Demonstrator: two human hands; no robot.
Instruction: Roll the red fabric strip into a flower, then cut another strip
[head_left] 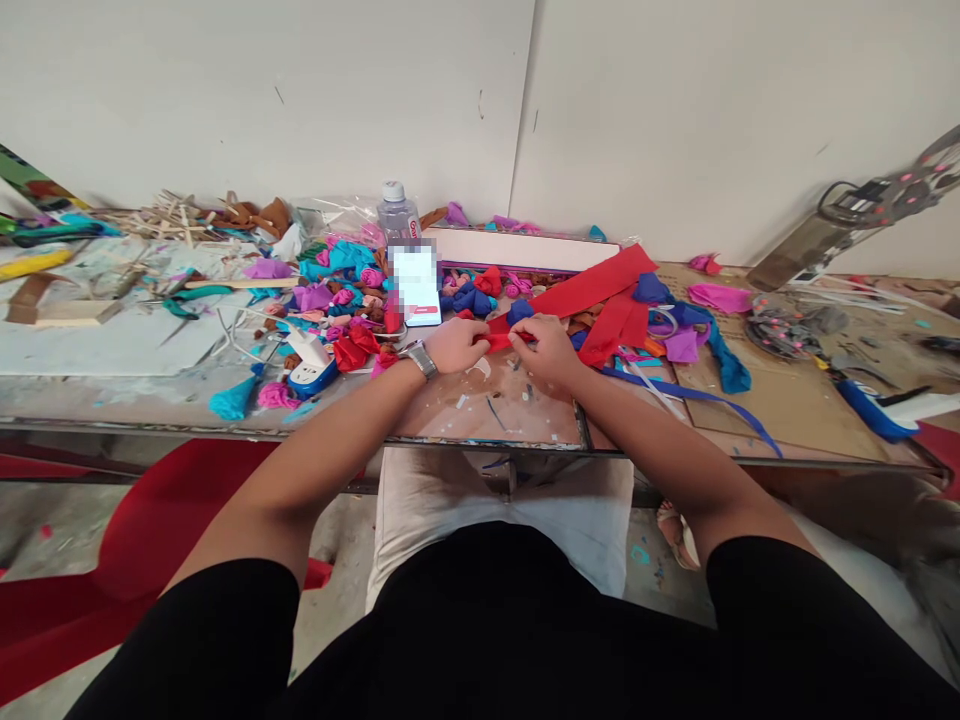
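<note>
A long red strip [592,288] slants from the back right of the bench down to my two hands. My left hand [454,346], with a watch on its wrist, pinches the strip's near left end. Close on its right, my right hand [546,348] is closed on the same red strip, fingers bent and thumb toward the left hand. A blue crumpled piece [519,311] lies just behind the hands. More red material [619,325] spreads to the right of my right hand.
A lit phone [415,285] leans by a clear bottle [397,215]. Colourful crumpled pieces surround it. A blue and white power strip [311,372] lies left, green-handled pliers [196,298] beyond. Cardboard [780,405] and a dark bottle [799,250] are right.
</note>
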